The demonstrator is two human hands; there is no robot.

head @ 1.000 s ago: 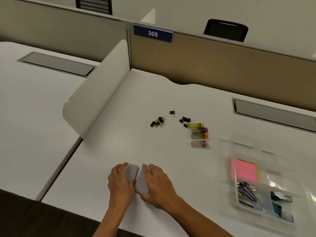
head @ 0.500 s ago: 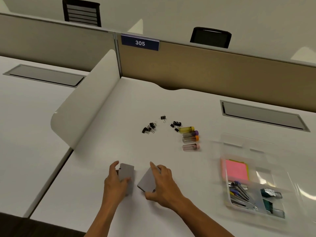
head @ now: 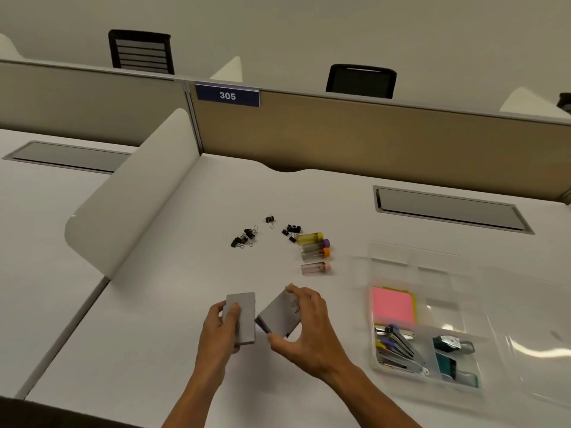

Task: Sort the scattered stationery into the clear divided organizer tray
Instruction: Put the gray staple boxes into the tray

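Left hand (head: pixel 220 330): closed around a grey box (head: pixel 241 318), thumb across its top face. Right hand (head: pixel 306 327): fingers and thumb clamped on a second grey box (head: pixel 279 315), tilted, just beside the first. Binder clips (head: pixel 247 236) and small capped tubes (head: pixel 315 251) lie beyond the hands. Clear tray (head: pixel 432 332): right of the right hand, holding pink sticky notes (head: pixel 392 304).

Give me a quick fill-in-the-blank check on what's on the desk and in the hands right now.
1. Each hand holds a ____ box: left hand, right hand.
2. The sticky notes on top in the organizer tray are ____.
3. The number sign on the partition reads ____.
4. The binder clips lie loose on the ____.

Missing words: grey; pink; 305; desk
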